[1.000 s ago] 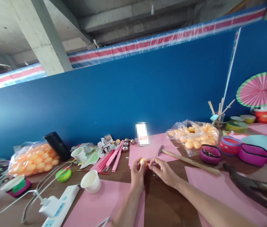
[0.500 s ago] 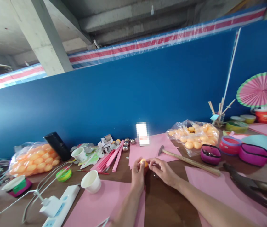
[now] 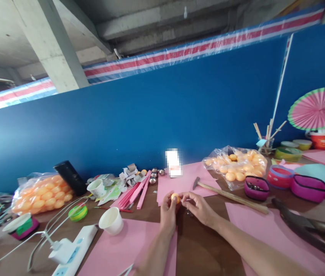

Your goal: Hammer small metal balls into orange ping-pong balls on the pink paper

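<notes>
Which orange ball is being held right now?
The ball pinched in the left hand; the other orange balls lie on the table, most inside two clear plastic bags.

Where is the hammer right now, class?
In the head view, the hammer lies right of centre, beyond the right hand, its head over a pink sheet and its handle slanting past the near side of a purple box.

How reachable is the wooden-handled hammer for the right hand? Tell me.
Probably yes: the wooden-handled hammer lies just beyond the right hand, nothing seen across it. But that hand is at the orange ball and might need freeing first.
</notes>
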### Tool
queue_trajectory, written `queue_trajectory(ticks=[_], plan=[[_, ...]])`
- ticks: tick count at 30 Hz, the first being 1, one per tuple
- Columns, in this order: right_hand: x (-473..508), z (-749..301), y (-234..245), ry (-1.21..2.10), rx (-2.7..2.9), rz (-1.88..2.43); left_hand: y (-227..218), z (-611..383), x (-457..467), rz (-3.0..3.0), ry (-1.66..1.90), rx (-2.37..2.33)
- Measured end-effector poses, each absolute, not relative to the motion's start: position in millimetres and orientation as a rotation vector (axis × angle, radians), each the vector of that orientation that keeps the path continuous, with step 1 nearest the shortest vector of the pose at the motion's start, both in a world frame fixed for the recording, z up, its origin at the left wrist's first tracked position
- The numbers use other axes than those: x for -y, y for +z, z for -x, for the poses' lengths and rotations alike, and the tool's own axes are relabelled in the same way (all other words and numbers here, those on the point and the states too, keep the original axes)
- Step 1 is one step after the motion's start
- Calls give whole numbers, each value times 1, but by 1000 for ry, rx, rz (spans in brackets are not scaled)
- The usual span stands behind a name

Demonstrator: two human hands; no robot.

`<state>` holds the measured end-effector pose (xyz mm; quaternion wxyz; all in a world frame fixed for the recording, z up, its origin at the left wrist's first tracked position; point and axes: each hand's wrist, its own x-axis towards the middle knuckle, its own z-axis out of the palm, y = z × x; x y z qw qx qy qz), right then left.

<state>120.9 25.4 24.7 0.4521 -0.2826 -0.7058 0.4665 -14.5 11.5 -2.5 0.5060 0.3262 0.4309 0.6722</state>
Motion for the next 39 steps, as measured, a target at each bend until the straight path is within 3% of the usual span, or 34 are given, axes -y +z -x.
queue_trajectory(ticks=[39], plan=[[-24,-121,27,1145,1765,681,-2,14,-12,-737,1576,-921]])
